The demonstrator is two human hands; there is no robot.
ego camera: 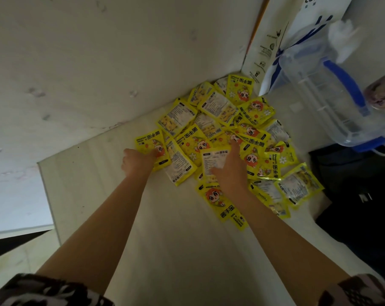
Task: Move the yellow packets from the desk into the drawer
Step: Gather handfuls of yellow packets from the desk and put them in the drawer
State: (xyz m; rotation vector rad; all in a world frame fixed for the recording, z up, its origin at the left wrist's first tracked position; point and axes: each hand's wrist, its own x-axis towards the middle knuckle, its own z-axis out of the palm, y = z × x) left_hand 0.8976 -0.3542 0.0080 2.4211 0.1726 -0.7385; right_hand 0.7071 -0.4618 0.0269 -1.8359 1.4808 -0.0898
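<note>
From the head view, a heap of glossy yellow printed packets [229, 138] lies on the pale wooden counter [165, 239] beside a clear plastic jug with a blue handle [333, 102]. The left hand [138, 162] curls its fingers onto the leftmost packet; the right hand [230, 171] lies flat, fingers spread over the heap.

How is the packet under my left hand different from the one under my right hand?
The left packet lies cartoon face up at the pile's left edge; the right packet shows its white printed back, mid-pile. The left hand covers one corner; the right hand covers far more. Both are yellow-edged.
</note>
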